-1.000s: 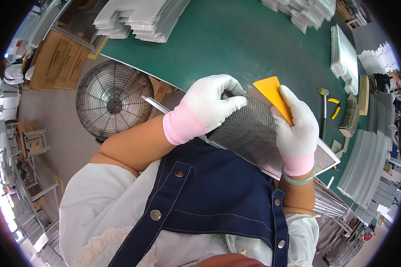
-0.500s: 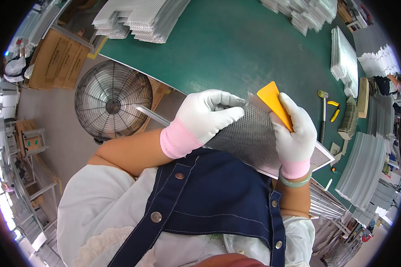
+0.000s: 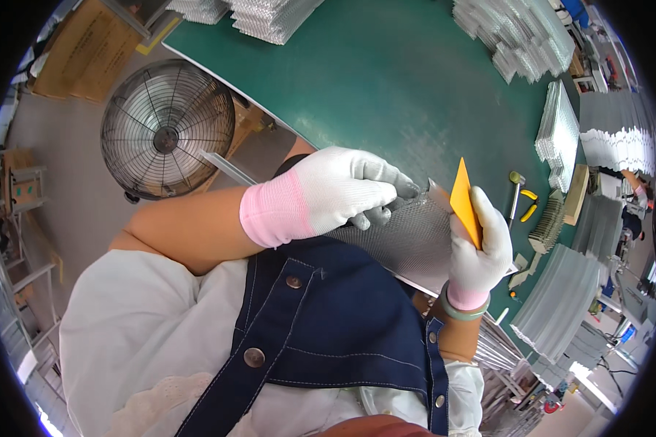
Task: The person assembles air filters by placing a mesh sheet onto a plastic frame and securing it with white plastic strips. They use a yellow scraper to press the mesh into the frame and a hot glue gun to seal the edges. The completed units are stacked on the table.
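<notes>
A yellow-handled scraper [image 3: 464, 200] is gripped in my right hand [image 3: 488, 244], which wears a white glove. Its thin metal blade [image 3: 438, 195] points left, close to the far corner of a grey metal mesh sheet [image 3: 419, 244]. That corner is held between the bent fingers and thumb of my gloved left hand [image 3: 335, 191]. The blade tip is very near the left fingertips; whether they touch cannot be made out. The mesh sheet slants in front of my apron, and part of it is hidden behind my left hand.
Stacks of silvery mesh panels [image 3: 514, 33] stand on the green table [image 3: 372, 87], with another pile [image 3: 559, 138] at right. A hammer [image 3: 516, 193] and yellow-handled pliers [image 3: 529, 206] lie nearby. At left, a large floor fan [image 3: 166, 140] stands beside the table edge.
My head view has shifted, so the table and fan sit differently. The scraper is turned more upright and its handle shows narrower. My left fingers have curled further around the mesh corner.
</notes>
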A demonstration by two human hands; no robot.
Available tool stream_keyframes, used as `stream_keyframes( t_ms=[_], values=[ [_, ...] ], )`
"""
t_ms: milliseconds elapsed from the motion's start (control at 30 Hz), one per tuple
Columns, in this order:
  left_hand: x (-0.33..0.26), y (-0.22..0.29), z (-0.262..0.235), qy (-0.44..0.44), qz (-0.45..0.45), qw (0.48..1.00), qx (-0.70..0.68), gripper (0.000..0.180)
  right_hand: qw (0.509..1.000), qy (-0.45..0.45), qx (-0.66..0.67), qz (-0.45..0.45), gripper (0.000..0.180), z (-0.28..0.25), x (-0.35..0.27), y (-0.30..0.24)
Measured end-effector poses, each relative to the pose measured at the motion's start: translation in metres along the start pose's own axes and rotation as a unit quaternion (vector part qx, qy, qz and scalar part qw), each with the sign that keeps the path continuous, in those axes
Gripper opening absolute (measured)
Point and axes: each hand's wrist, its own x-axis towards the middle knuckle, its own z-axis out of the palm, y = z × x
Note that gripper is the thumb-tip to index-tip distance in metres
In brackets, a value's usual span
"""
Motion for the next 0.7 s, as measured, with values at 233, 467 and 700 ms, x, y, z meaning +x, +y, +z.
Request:
stream_keyframes(
  t_ms=[233, 467, 700],
  values=[
    [0.001, -0.001, 0.0, -0.021, 0.057, 0.993, 0.098, 0.023, 1.0, 0.004, 0.024, 0.004, 0.052, -0.005, -0.009, -0.007],
    [-0.007, -0.002, 0.008, 0.019, 0.149, 0.976, 0.155, 0.022, 1.0, 0.006, 0.008, -0.017, 0.053, -0.002, -0.006, -0.009],
    [0.0, -0.004, 0.019, 0.088, 0.218, 0.958, 0.164, 0.019, 0.999, -0.005, -0.035, -0.031, 0.053, 0.002, -0.003, -0.005]
  ],
)
